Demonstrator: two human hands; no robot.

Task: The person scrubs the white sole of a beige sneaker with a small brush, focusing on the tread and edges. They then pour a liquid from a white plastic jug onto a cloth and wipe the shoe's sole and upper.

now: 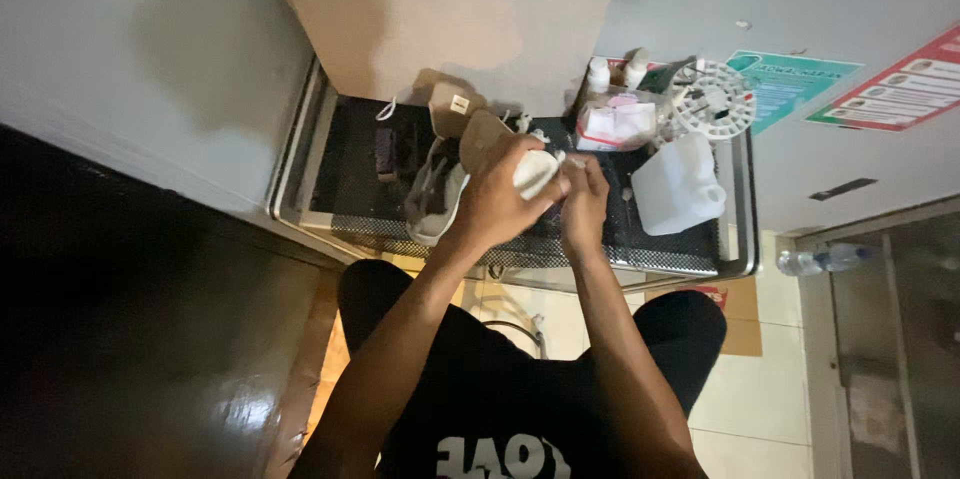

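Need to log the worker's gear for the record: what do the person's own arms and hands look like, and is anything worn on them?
Both arms are bare from above the elbow down. The left hand and right hand are bare too: no gloves, and no watch, band or ring shows from this view. Short black sleeves end near the upper arms, part of a black shirt with white print on the chest.

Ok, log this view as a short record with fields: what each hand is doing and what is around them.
left hand: grips a white shoe from above
right hand: at the shoe's right end, fingertips touching it; whether it holds something small cannot be told
second shoe: pale, lying left of the hands
surface: metal tray with a dark mesh mat
right of hands: white plastic jug
behind: two small white bottles, round white rack
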